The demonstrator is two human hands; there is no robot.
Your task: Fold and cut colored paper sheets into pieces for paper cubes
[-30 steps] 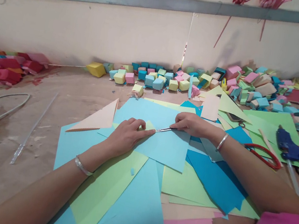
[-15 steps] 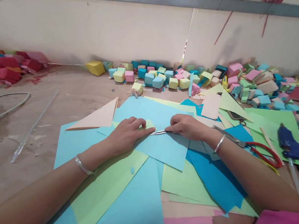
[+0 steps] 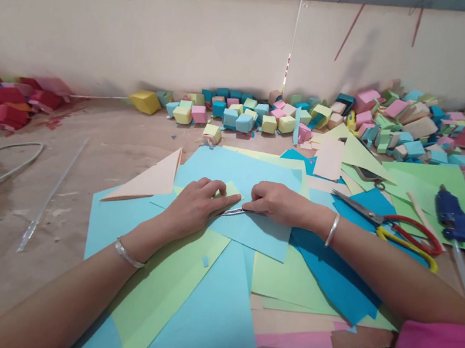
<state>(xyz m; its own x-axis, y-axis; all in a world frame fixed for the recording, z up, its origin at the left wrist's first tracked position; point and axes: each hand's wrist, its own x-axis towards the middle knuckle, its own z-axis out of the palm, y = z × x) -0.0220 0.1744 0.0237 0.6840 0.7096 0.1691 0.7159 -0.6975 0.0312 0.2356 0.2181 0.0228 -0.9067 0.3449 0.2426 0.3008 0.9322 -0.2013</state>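
Note:
My left hand (image 3: 195,206) lies palm down with fingers curled, pressing a small pale yellow-green folded paper (image 3: 229,191) onto a light blue sheet (image 3: 250,201). My right hand (image 3: 275,202) is closed around a thin metal tool (image 3: 230,211), whose tip lies flat on the blue sheet just under my left fingertips. Both wrists wear silver bangles. Beneath lie overlapping sheets of light green, blue and pink paper (image 3: 295,279).
Red-handled scissors (image 3: 389,224) and a blue glue gun (image 3: 456,220) lie to the right. Several small coloured paper cubes (image 3: 242,117) line the wall. A peach paper triangle (image 3: 146,180), a clear glue stick (image 3: 47,202), a white cable (image 3: 3,159) and red paper pieces (image 3: 4,100) lie left.
My right hand slid leftward with the metal tool, closing the gap to my left fingers. The left hand stayed put. The scissors came into view as the right arm moved.

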